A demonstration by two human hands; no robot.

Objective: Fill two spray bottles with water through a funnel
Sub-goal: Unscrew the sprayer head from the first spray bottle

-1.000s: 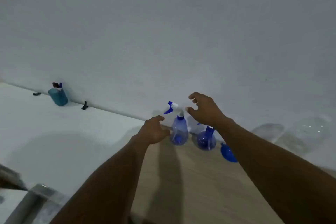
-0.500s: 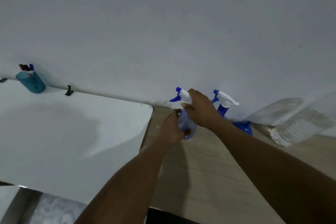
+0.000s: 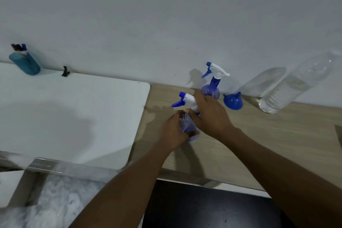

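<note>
A blue spray bottle [image 3: 187, 127] with a white and blue trigger head [image 3: 185, 99] is held over the wooden table [image 3: 259, 135]. My left hand [image 3: 173, 131] wraps its round body. My right hand [image 3: 211, 114] grips its neck just under the trigger head. A second blue spray bottle [image 3: 211, 89] stands upright by the wall behind my hands. A blue funnel [image 3: 233, 101] lies on the table to its right. A large clear water bottle [image 3: 290, 87] leans against the wall at the far right.
A white tabletop [image 3: 74, 113] adjoins the wooden table on the left. On it, by the wall, stand a teal holder with pens [image 3: 25, 63] and a small black clip [image 3: 65, 72]. A dark surface [image 3: 203, 207] lies below the table's front edge.
Both hands reached the nearer spray bottle, closed on it and drew it toward me, away from the wall. The view shifted, bringing the second bottle, funnel and water bottle into clearer sight.
</note>
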